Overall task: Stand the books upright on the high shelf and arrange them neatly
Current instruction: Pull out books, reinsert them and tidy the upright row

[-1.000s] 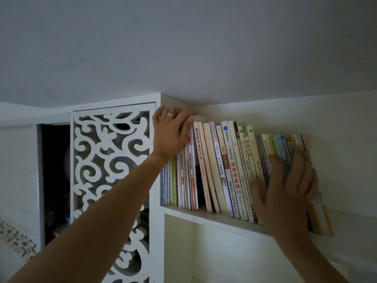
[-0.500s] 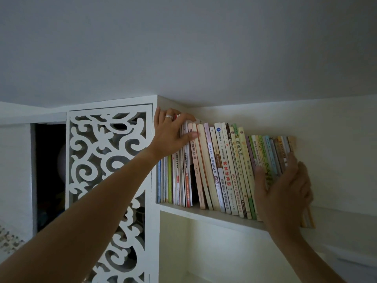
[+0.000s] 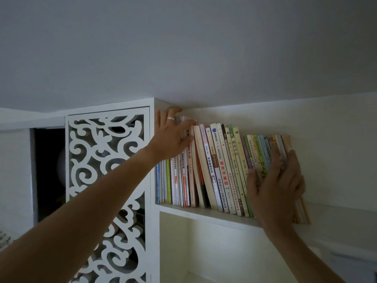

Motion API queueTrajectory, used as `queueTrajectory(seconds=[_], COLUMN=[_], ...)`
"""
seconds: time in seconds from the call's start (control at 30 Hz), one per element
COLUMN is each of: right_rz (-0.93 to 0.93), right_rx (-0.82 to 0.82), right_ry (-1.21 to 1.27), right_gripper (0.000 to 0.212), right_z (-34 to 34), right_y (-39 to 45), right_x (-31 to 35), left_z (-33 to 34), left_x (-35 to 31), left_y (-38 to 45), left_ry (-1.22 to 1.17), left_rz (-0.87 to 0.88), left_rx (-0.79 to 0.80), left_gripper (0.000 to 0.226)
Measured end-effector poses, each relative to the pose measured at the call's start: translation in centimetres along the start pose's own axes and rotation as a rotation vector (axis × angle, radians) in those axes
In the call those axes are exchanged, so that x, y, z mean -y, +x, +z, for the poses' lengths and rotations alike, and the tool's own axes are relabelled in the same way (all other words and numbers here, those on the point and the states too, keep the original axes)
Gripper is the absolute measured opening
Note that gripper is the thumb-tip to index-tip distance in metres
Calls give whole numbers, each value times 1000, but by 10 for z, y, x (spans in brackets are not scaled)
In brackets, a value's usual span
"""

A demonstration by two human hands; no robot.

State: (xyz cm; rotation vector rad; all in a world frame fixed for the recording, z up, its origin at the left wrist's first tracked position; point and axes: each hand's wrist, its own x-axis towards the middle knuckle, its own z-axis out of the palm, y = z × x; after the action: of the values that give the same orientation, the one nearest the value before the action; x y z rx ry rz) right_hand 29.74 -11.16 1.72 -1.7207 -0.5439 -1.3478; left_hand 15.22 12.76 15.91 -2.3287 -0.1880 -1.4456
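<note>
A row of several thin books [image 3: 222, 170] stands on the white high shelf [image 3: 204, 214], just under the ceiling. The books on the left stand upright against the cabinet side; those in the middle and on the right lean to the left. My left hand [image 3: 173, 135], with a ring on one finger, reaches over the tops of the leftmost books, its fingers laid on them and the thumb on their spines. My right hand [image 3: 275, 186] presses flat against the right end of the row, fingers straight, and hides the lower part of the last books.
A white cabinet door with carved scrollwork [image 3: 108, 180] stands left of the shelf, next to a dark open compartment [image 3: 49, 170]. The ceiling [image 3: 183, 48] is close above the book tops. To the right of the row the shelf and wall [image 3: 336, 160] are bare.
My right hand has pushed the right end of the row leftward, so the books stand steeper and closer together. My left hand has stayed on the tops of the left books.
</note>
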Motion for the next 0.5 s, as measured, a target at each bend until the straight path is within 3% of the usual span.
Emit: queueTrajectory(seconds=[0.1, 0.27, 0.43, 0.5], right_rz=[-7, -10, -14, -11], right_rx=[12, 15, 16, 18], right_ry=[-27, -22, -19, -23], right_gripper=[73, 74, 74, 73], right_z=[2, 2, 1, 0], right_y=[1, 0, 0, 1], right_x=[-1, -2, -1, -1], left_z=[-8, -10, -12, -20], left_x=[-6, -26, -55, -65], left_y=[-2, -11, -16, -11], left_ry=[15, -96, -460, -520], left_rz=[67, 10, -277, -363], left_rx=[-4, -113, -147, -173], left_gripper=[51, 56, 14, 11])
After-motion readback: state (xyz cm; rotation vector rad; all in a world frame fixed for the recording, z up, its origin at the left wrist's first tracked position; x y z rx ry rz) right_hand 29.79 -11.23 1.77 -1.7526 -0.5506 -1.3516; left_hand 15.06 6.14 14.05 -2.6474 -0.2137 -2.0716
